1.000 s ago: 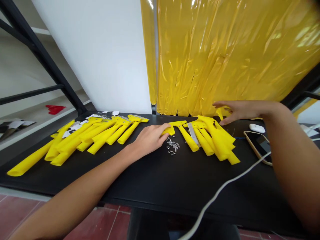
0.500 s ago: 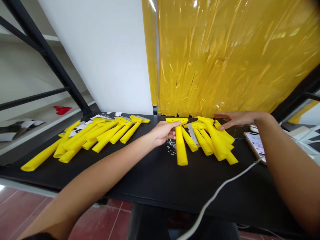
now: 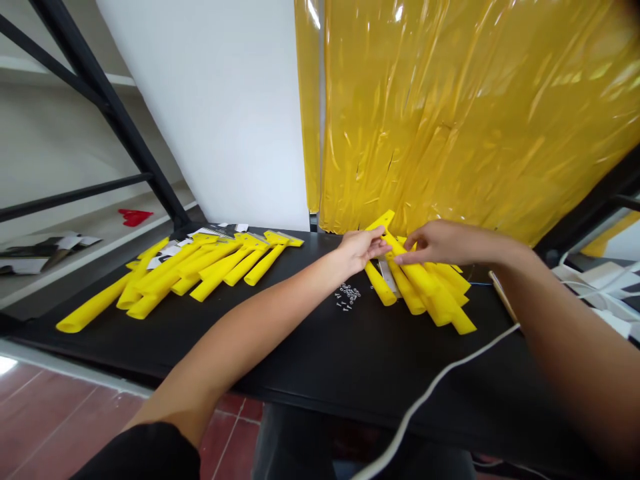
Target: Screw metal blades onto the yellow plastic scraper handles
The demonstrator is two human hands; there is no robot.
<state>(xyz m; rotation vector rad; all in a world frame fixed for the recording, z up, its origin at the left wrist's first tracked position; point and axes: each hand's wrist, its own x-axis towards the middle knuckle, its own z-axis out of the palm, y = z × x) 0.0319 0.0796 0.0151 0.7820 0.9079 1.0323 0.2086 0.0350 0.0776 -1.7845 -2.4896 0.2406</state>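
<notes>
Near the back of the black table, my left hand (image 3: pixel 363 251) is closed on the head of a yellow scraper handle (image 3: pixel 399 248). My right hand (image 3: pixel 430 243) grips the same handle just below its head, fingers bent round it. Under and beside it lies a pile of yellow handles (image 3: pixel 443 297), with a grey metal blade (image 3: pixel 387 277) partly showing. Small screws and nuts (image 3: pixel 346 297) are scattered below my left hand. More yellow handles (image 3: pixel 175 270), some with metal blades, lie in a row at the left.
A phone (image 3: pixel 504 297) is partly hidden by my right forearm. A white cable (image 3: pixel 440 380) crosses the table's (image 3: pixel 310 360) front edge. Yellow plastic sheeting (image 3: pixel 450 120) and a white panel (image 3: pixel 225 113) stand behind; a black metal frame (image 3: pixel 123 127) rises at the left.
The handle in my left hand has been lifted and tilted rightward over the pile. My right hand has moved left from the pile's far side onto it. The view has shifted slightly.
</notes>
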